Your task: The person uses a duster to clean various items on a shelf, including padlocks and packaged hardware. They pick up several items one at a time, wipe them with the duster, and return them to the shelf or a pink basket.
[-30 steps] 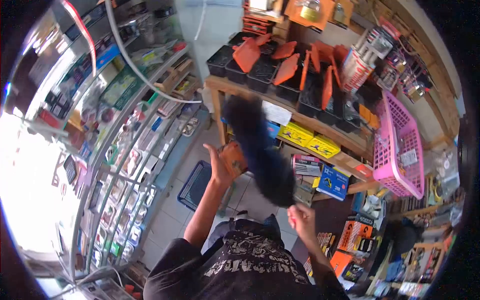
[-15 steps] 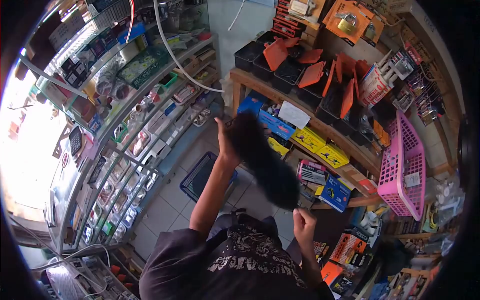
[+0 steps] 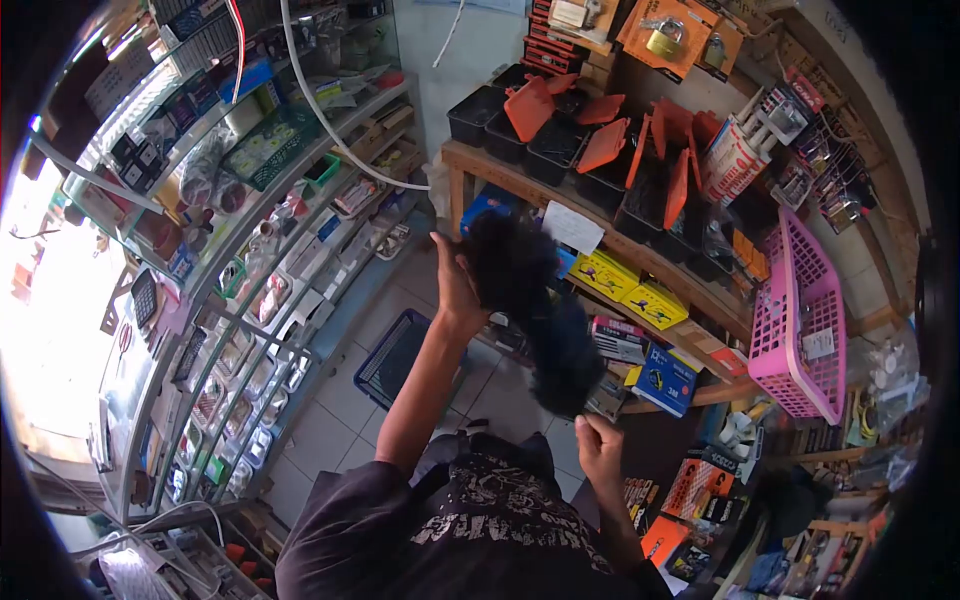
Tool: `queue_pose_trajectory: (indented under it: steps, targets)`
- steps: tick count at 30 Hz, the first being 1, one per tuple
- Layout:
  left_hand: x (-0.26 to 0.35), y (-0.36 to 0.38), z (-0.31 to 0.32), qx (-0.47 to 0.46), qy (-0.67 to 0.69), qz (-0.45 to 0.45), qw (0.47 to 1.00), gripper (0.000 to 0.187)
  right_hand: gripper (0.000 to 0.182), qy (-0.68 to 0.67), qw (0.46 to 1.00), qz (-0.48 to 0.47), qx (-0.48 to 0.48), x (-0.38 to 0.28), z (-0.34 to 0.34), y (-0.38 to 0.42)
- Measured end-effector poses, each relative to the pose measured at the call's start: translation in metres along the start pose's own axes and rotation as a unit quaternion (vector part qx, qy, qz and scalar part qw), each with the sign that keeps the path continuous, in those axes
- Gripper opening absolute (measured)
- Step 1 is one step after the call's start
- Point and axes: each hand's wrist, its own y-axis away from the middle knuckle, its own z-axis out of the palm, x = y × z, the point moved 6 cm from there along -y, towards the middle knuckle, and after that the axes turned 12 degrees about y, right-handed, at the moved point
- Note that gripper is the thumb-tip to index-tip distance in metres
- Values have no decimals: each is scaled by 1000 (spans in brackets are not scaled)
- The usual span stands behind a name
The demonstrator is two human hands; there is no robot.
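Black fluffy duster (image 3: 535,310), tilted, mid-air

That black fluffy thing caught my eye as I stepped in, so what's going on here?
A person in a crowded shop holds a black feather duster in front of the wooden shelves. The right hand is closed around its lower end near the body, while the left hand is raised against the fluffy upper part. The duster hangs over the yellow boxes on the lower shelf; black bins with orange lids sit above. A blue crate lies on the tiled floor.
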Motion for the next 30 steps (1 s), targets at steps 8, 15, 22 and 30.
queue_pose_trajectory:
  steps: [8, 15, 22, 30]
  targets:
    - [-28, 21, 27, -104, 26, -44, 993, 78, 37, -132, 986, 93, -46, 3, 32, -16]
    - [2, 24, 18, 27, -8, -27, 999, 91, 43, -123, 988, 69, -67, 53, 51, 28]
    - [6, 21, 12, -7, -67, -10, 998, 88, 40, -115, 990, 50, -59, 45, 62, 16]
    - [-6, 26, -3, -24, -49, -50, 997, 90, 28, -13, 1000, -17, -18, 38, 60, 31]
